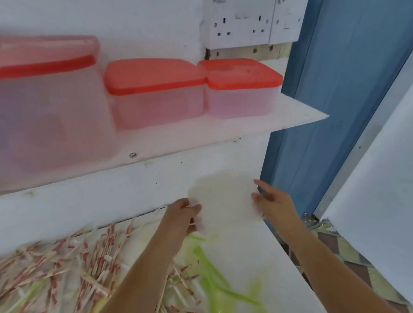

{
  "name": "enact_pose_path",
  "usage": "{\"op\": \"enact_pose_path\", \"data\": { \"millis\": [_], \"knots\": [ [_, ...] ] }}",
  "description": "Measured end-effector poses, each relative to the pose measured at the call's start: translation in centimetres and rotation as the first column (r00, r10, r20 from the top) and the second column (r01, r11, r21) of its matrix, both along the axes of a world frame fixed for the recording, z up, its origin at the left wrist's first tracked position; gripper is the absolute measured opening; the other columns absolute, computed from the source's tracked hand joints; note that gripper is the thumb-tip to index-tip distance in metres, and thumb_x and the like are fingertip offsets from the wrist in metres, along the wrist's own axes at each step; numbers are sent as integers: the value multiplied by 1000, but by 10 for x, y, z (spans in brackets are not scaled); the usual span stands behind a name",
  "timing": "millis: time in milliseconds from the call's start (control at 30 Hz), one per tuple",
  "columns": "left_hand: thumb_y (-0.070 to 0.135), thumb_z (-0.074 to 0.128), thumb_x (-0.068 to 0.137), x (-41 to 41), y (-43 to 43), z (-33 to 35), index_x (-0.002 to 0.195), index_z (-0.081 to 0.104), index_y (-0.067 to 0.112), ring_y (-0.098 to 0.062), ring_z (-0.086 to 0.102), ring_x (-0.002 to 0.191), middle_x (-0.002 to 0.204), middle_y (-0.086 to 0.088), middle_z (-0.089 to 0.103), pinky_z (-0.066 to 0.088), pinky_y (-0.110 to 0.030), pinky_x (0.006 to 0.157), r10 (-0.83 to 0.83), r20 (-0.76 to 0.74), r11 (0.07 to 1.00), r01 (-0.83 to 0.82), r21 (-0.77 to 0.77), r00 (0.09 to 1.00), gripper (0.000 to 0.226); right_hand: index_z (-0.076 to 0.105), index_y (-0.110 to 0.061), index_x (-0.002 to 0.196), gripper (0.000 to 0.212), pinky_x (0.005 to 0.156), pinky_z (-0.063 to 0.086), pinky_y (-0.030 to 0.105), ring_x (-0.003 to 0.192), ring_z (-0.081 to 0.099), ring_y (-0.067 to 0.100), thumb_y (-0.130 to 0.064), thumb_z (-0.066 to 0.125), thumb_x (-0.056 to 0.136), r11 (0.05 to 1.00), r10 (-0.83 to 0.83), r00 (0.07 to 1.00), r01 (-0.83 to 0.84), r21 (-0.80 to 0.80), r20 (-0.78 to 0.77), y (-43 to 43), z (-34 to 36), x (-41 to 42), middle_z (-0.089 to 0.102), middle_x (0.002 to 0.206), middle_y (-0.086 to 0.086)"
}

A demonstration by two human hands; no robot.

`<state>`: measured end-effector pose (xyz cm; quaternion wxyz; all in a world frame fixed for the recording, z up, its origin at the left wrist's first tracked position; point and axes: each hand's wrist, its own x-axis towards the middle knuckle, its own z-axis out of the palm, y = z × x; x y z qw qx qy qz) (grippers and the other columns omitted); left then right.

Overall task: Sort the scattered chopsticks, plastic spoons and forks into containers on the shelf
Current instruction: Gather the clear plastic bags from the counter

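Observation:
A blurred white round container or lid (222, 198) hangs above the white table, under the shelf. My left hand (183, 213) grips its left edge, thumb on the front. My right hand (272, 202) touches its right edge with fingers spread. Below, many paper-wrapped chopsticks (87, 263) lie scattered over the table's left half. Green plastic cutlery (215, 272) lies between my forearms, too blurred to tell spoons from forks. Three clear containers with red lids stand on the shelf: a large one (40, 104), a middle one (154, 92) and a small one (242, 88).
The white shelf (293, 117) juts out to a point above the table's right end. A double wall socket (240, 24) sits above it. A blue door frame (328, 103) stands right of the table, with patterned floor tiles (347, 256) below.

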<state>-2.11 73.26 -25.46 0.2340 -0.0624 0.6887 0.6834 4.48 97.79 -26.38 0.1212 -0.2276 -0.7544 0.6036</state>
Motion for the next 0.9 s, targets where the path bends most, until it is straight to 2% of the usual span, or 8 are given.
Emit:
{"op": "enact_pose_path", "data": {
  "millis": [100,167,267,367,533,633,700,900],
  "knots": [
    [4,72,93,-46,30,3,108,68,0,-28,75,75,103,-20,75,61,-32,59,68,-62,990,-75,-118,996,17,68,-27,135,35,87,59,34,99,72,28,-26,66,100,998,-53,998,51,46,40,21,-5,-56,74,93,-4],
    [7,77,88,-71,43,2,97,70,-2,-30,77,80,101,-22,75,63,-33,61,99,-89,973,-115,-202,991,14,67,-24,135,36,71,54,18,82,70,14,-26,65,99,993,-71,995,63,102,77,26,-7,-86,69,86,-13],
    [12,84,75,-96,55,-5,78,65,3,-31,78,74,84,-17,73,65,-45,78,123,-59,946,-135,-294,991,21,67,-19,136,37,50,39,7,66,60,3,-22,61,100,971,-77,988,44,236,132,29,-15,-117,73,97,-6],
    [22,78,60,-111,59,-25,67,61,9,-30,77,69,66,-10,70,64,-47,82,112,-64,895,-129,-428,992,22,66,-19,137,40,58,48,16,68,64,8,-18,57,99,938,-85,983,24,345,162,28,-31,-130,75,114,1],
    [23,69,61,-124,65,-47,62,65,9,-29,78,72,59,-6,71,65,-43,77,114,-124,829,-163,-535,986,14,65,-17,138,40,93,57,37,112,68,20,-16,57,99,872,-131,982,49,487,137,22,-49,-133,66,136,3],
    [26,73,60,-125,67,-49,71,72,0,-29,77,71,71,-9,76,66,-44,76,131,-136,839,-183,-513,982,28,64,-16,139,41,92,57,38,113,67,22,-16,56,99,849,-148,983,71,523,108,25,-57,-134,67,135,5],
    [23,76,65,-124,70,-46,71,72,3,-29,77,71,74,-9,76,65,-43,76,133,-154,823,-196,-534,979,21,64,-16,139,41,89,58,38,111,67,23,-17,55,100,819,-149,980,48,572,132,26,-61,-135,68,131,4],
    [19,72,75,-120,68,-38,69,62,13,-18,72,50,62,-4,74,51,-19,55,141,-133,783,-193,-592,981,13,67,-11,131,34,79,52,32,104,66,27,-19,54,101,726,-123,976,-33,687,177,22,-66,-137,70,120,9]
  ]
}}
